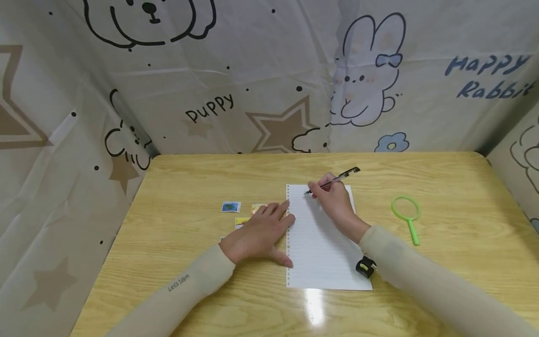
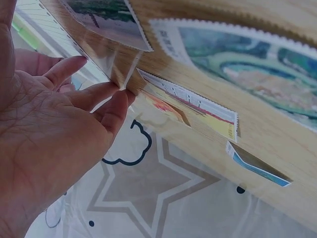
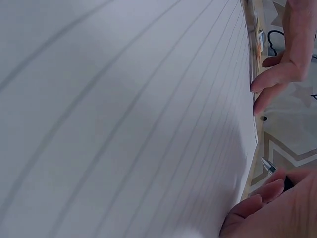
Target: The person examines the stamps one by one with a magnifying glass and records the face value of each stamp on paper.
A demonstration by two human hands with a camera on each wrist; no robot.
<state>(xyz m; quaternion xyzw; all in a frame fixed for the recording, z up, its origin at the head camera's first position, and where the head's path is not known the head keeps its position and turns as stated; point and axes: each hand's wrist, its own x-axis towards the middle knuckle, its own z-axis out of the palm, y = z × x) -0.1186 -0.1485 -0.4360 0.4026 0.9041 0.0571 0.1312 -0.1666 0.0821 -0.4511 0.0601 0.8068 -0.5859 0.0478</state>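
A lined sheet of paper [image 1: 316,248] with punched holes down its left side lies on the table. My right hand [image 1: 337,201] pinches a black pen [image 1: 348,172] over the upper part of the sheet. In the right wrist view, the pen's metal tip [image 3: 268,165] sticks out past the fingers. My left hand [image 1: 261,234] lies with spread fingers at the sheet's left edge, its fingertips touching there. Postage stamps lie about that hand: a blue one [image 1: 231,207] beyond it, a yellow one [image 1: 241,222] partly covered, and a green picture one [image 2: 237,64] near the wrist.
A green magnifying glass [image 1: 411,220] lies on the wooden table [image 1: 455,196] to the right. A small black device [image 1: 365,267] is at my right wrist, over the sheet's edge. A printed cloth [image 1: 269,61] hangs behind the table and at its sides.
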